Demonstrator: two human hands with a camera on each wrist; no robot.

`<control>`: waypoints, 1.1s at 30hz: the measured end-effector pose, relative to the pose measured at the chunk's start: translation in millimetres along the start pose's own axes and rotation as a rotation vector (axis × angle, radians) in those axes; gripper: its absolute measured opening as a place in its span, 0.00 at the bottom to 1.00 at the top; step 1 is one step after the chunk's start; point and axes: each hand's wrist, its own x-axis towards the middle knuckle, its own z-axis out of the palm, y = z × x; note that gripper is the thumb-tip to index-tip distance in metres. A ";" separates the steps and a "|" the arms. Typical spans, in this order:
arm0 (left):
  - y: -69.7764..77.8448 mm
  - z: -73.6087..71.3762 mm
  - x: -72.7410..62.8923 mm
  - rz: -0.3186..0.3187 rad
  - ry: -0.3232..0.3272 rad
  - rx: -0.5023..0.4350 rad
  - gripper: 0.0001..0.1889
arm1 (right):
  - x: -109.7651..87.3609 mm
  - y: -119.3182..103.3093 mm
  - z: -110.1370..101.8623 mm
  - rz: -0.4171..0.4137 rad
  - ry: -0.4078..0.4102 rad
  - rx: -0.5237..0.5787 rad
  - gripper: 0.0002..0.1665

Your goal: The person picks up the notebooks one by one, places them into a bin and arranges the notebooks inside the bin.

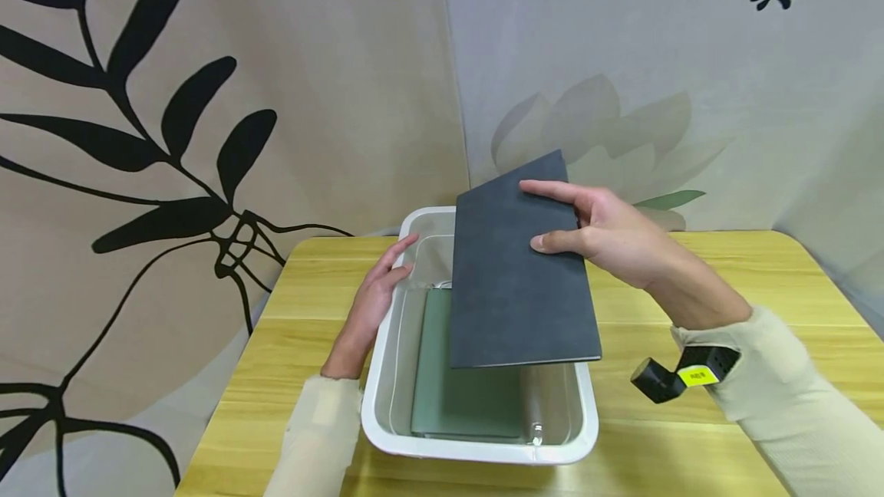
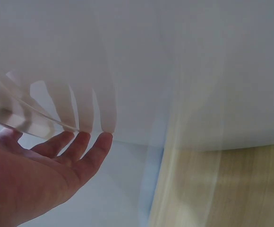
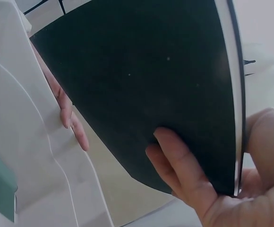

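Note:
My right hand grips a dark grey hardcover notebook by its right edge. Thumb and forefinger lie on the cover facing the head camera; other fingers press its opposite cover, with the white page edges showing in the right wrist view. The notebook is tilted above a white plastic bin. My left hand holds the bin's left rim, two fingers at the rim and the other fingertips against the outer wall. Inside the bin lies a green notebook, partly hidden by the grey one.
The bin stands on a light wooden table. Behind the table hangs a pale curtain printed with dark leaves. A small black camera is strapped to the right sleeve.

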 end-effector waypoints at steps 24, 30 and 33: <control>-1.7 -1.2 1.9 0.016 0.003 0.018 0.25 | 16.9 0.8 21.3 0.038 0.009 -0.034 0.42; -0.6 -1.3 1.2 0.021 -0.012 0.004 0.25 | 22.2 3.4 29.2 0.041 0.007 -0.029 0.42; -0.6 -1.5 0.9 0.007 -0.013 -0.002 0.25 | 24.0 3.9 32.6 0.048 0.000 -0.020 0.42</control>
